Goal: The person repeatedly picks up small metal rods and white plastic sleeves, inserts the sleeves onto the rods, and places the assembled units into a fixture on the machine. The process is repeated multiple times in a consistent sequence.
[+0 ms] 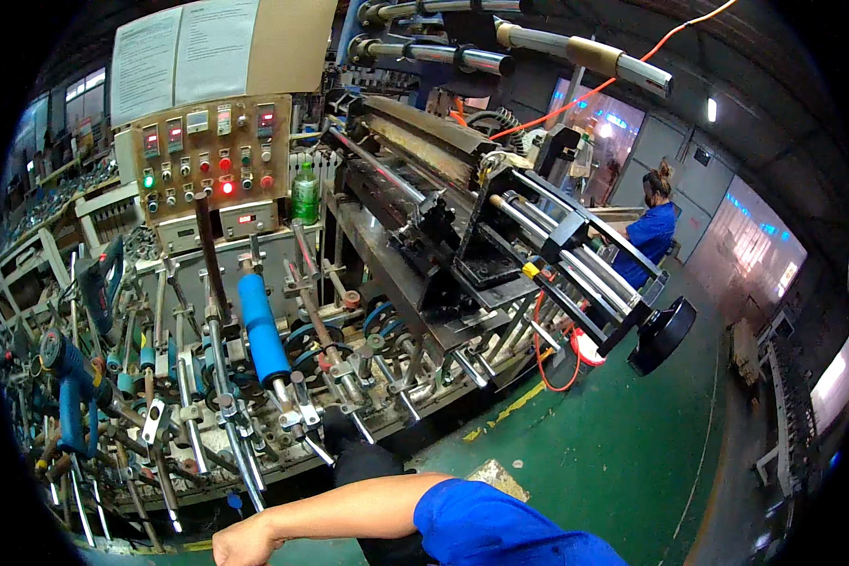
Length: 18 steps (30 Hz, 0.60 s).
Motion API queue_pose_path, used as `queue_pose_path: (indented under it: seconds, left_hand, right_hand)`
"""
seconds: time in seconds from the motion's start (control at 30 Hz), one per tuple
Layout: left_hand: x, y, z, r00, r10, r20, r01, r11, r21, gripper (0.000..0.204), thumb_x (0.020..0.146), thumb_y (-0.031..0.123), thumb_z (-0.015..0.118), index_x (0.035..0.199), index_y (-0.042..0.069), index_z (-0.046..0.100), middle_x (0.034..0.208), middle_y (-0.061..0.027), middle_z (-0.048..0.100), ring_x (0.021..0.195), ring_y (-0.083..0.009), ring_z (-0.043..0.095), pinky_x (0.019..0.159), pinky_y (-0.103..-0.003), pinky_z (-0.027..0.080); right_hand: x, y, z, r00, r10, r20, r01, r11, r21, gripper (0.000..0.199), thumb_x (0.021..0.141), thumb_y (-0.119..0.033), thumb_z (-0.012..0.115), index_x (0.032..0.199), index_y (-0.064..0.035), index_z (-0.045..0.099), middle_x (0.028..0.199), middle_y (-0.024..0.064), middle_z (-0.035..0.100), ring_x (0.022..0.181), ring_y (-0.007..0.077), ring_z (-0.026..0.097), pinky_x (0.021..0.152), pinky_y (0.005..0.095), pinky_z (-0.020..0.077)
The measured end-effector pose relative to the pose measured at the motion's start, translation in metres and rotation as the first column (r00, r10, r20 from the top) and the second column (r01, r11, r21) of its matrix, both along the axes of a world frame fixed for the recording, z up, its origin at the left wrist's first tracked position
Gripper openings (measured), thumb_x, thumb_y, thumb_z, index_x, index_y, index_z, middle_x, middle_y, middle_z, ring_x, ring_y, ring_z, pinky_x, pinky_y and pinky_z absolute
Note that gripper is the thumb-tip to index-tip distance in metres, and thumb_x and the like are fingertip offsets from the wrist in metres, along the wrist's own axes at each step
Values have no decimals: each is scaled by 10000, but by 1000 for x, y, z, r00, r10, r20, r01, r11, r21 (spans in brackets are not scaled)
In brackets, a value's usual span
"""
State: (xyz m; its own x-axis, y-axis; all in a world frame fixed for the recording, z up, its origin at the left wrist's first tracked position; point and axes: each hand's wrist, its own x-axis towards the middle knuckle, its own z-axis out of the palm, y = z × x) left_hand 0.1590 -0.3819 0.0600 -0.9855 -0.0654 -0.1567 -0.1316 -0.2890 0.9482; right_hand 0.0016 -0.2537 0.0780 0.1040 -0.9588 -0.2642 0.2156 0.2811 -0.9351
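Note:
My right forearm, in a blue sleeve, reaches from the lower right across to the lower left. At its end my right hand (242,544) is closed, knuckles up, and partly cut off by the lower edge. Whatever its fingers may hold is hidden. Beyond the hand stand several slanting metal rods (241,457) of the machine rack. Farther up the rack a blue roller (264,330) sits on a shaft. My left hand is out of sight.
A control panel (212,156) with lit buttons stands at the back left, near a green bottle (305,193). A black machine frame (462,255) with a handwheel (662,335) juts out over the green floor (613,443). Power tools (71,387) hang at left. A co-worker (651,236) is at the right.

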Motion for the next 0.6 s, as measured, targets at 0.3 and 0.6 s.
queue_pose_path:
  seconds: [0.3,0.6]
  left_hand:
    - [-6,-3,41,985,122,119,-138,981,135,338,983,208,604,766,-50,628,695,-159,654,473,-121,535,385,-272,405]
    - [28,-1,22,955,77,-286,66,887,458,322,984,197,640,742,-5,573,629,-63,551,454,-131,490,390,-272,379]
  right_hand:
    - [-11,1,27,996,59,71,-38,966,-257,470,1046,-444,576,905,-23,732,862,84,775,576,78,638,474,229,472]
    - [9,-1,43,976,167,139,-143,975,-169,365,1038,-251,625,792,5,707,770,103,750,518,80,572,482,250,456]
